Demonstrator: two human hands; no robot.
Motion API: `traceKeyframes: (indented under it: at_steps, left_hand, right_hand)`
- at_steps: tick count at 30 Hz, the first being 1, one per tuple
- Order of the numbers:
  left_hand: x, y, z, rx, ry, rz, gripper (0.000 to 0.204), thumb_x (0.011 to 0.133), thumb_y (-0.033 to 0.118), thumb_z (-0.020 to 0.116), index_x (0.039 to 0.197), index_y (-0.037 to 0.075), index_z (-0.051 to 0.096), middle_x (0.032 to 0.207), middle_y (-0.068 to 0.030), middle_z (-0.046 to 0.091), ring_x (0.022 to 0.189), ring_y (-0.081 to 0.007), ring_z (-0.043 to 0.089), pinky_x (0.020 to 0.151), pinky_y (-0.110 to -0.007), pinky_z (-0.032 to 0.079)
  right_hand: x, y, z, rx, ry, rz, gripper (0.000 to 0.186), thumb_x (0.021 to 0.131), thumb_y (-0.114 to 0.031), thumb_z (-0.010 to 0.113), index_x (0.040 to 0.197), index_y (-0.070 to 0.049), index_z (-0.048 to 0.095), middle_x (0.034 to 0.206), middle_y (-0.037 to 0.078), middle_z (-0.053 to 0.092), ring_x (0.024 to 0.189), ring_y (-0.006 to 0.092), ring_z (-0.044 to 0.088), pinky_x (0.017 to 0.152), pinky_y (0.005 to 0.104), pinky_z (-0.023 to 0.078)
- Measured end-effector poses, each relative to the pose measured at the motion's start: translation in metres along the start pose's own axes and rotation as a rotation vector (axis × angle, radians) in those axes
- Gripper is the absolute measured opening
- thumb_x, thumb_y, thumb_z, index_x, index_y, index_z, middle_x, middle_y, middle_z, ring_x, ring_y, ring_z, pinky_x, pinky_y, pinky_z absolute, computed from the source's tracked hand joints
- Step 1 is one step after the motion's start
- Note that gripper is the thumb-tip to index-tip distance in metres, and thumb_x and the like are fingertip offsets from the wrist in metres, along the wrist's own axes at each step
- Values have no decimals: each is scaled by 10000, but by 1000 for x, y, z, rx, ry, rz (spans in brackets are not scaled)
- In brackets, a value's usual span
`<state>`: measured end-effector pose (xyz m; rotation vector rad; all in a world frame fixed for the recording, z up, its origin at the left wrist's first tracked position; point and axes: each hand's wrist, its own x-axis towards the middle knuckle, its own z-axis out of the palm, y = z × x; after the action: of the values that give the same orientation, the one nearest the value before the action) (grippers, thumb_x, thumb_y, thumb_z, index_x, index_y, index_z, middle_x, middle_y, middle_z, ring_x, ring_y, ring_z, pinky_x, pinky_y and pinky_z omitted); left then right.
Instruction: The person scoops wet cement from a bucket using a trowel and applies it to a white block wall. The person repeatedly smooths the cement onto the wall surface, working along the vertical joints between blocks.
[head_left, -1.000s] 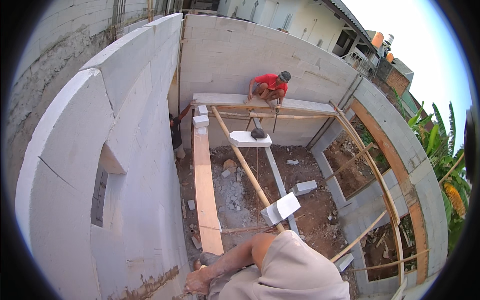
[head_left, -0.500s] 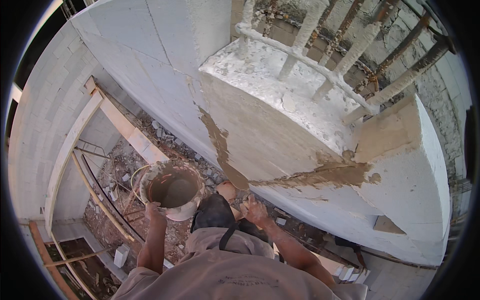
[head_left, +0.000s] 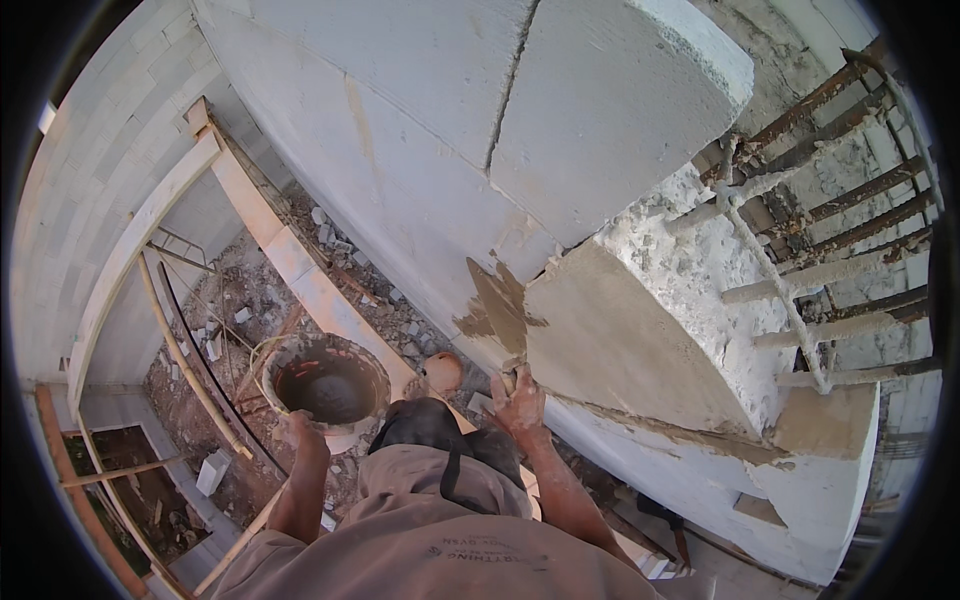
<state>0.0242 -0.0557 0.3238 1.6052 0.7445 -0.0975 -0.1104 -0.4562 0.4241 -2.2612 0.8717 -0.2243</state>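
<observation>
My left hand (head_left: 302, 437) is closed on the near rim of a mortar-caked bucket (head_left: 340, 432), which has grey wet mortar inside. My right hand (head_left: 522, 405) grips the handle of a trowel (head_left: 511, 368) against the pale block wall (head_left: 450, 190). Its blade is coated in mortar and hard to tell from the wet brown patch (head_left: 497, 305) around it. Right of the hand, a smooth grey-brown rendered face (head_left: 620, 335) lies below a rough white ledge (head_left: 700, 270). A line of mortar runs along its lower edge.
Rusty and mortar-crusted rebars (head_left: 850, 260) stick out at the right. Planks (head_left: 300, 280) and a pole (head_left: 190, 370) lie left of the bucket above rubble-strewn ground (head_left: 250, 300). An orange round object (head_left: 443, 372) is near the wall. Another person's arm (head_left: 682, 548) shows at lower right.
The view has shifted, so the rebars and ledge sit farther right. My right hand has moved up the wall with the trowel, along the mortar. My left hand stays on the bucket.
</observation>
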Motion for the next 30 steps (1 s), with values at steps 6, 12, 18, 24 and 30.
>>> traceKeyframes:
  at_steps: [6, 12, 18, 24, 30]
  left_hand:
    - [13, 42, 31, -90, -17, 126, 184, 730, 144, 589, 884, 45, 573, 831, -63, 541, 716, -185, 532, 632, -351, 444]
    - [-23, 90, 85, -150, -12, 108, 229, 666, 83, 599, 886, 25, 594, 749, -54, 538, 588, -168, 537, 502, -349, 425]
    - [-67, 103, 122, -58, 36, -149, 404, 646, 142, 638, 1004, 7, 510, 877, -93, 488, 761, -216, 532, 507, -377, 435]
    - [-94, 111, 122, 33, -196, -187, 566, 625, 152, 651, 1119, -6, 423, 955, -126, 469, 831, -240, 507, 675, -425, 457]
    - [-149, 104, 142, -54, -189, -94, 336, 632, 80, 614, 947, -12, 542, 833, -67, 530, 708, -205, 521, 627, -367, 450]
  right_hand:
    - [-5, -60, -53, 198, 61, -27, 344, 875, -282, 694, 1028, 7, 591, 841, 263, 673, 787, 468, 659, 699, 524, 518]
    - [-16, -79, -60, 256, 92, -21, 345, 890, -267, 680, 1045, 30, 597, 837, 258, 671, 773, 477, 647, 697, 491, 519]
    - [15, -64, -52, 777, -96, -58, 252, 923, -236, 646, 937, 11, 595, 737, 122, 654, 628, 206, 621, 588, 340, 481]
    - [-36, 0, -55, 819, -36, -71, 180, 922, -188, 640, 913, -15, 589, 710, 101, 625, 626, 180, 598, 568, 331, 468]
    - [-59, 3, -28, 78, 68, -129, 279, 919, -287, 680, 953, -18, 610, 690, 129, 611, 591, 205, 612, 565, 359, 480]
